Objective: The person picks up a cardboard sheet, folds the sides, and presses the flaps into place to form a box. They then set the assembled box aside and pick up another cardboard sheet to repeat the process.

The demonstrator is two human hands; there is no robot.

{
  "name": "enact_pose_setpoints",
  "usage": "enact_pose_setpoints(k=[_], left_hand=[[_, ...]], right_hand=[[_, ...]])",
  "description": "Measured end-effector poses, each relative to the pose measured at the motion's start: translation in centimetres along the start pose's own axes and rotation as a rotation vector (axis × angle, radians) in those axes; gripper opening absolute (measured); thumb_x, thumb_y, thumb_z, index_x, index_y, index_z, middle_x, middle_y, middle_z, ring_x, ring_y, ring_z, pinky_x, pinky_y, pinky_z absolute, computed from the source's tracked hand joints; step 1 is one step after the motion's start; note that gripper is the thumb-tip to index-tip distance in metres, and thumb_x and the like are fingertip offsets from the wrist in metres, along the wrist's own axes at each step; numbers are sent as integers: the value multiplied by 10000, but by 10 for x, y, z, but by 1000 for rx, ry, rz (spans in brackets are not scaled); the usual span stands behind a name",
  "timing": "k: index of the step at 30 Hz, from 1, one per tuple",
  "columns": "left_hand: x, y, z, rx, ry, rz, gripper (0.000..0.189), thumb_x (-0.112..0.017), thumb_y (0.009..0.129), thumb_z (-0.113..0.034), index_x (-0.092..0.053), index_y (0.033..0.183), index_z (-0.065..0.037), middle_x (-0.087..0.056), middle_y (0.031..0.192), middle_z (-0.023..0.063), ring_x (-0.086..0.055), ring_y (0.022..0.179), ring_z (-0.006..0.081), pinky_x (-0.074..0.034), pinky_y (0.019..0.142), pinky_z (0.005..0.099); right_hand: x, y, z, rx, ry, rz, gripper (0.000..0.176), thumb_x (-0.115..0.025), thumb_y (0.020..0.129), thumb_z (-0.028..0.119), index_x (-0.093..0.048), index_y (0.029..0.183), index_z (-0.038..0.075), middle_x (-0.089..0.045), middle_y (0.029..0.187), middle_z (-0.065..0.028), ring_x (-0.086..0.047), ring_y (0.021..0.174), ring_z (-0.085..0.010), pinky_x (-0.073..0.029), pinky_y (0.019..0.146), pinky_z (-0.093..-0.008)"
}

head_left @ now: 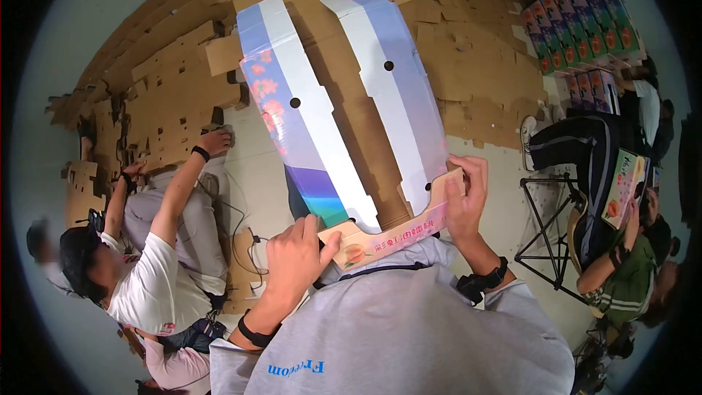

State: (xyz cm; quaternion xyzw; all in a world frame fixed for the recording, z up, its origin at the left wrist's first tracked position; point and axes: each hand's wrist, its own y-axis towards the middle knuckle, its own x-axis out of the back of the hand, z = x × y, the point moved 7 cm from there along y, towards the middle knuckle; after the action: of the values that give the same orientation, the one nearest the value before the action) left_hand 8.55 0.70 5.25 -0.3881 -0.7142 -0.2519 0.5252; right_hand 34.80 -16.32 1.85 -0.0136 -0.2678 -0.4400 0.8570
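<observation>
A printed cardboard box [401,240], partly folded, stretches away from my body, with its near end wall standing up. Its two long sides carry white strips [384,95] with round holes, and brown cardboard shows between them. Pink end-wall print includes a peach and lettering. My left hand [296,254] grips the near left corner, thumb on the end wall and fingers curled over the edge. At the near right corner, my right hand [468,197] holds the end wall the same way. Some fingertips of both hands are hidden behind the cardboard.
Flat brown cardboard stacks [475,66] lie beyond and to the left. Finished-looking printed boxes [581,18] are stacked at the far right. A person [139,271] works close on the left; another on the right holds a printed box [625,186] near a black folding stool frame [548,249].
</observation>
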Motion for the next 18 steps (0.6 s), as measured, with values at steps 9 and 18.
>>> enact_pose_setpoints(k=[9,18], left_hand=[[-18,-8,11,202,-384,94,370,-606,1057,-292,-688,1084,68,-674,752,217,-670,645,415,-495,576,465],[-37,-18,34,411,-694,144,355,-540,1086,-240,-756,1000,29,-619,595,151,-668,541,282,-487,540,414]], right_hand=[[-8,0,-10,-70,58,109,266,-660,973,82,-587,1212,-11,-542,1214,-163,-579,1148,-298,-496,989,-418],[-20,-6,-23,-249,318,126,392,-635,987,26,-480,1343,-24,-511,1318,-165,-538,1262,-256,-450,1116,-405]])
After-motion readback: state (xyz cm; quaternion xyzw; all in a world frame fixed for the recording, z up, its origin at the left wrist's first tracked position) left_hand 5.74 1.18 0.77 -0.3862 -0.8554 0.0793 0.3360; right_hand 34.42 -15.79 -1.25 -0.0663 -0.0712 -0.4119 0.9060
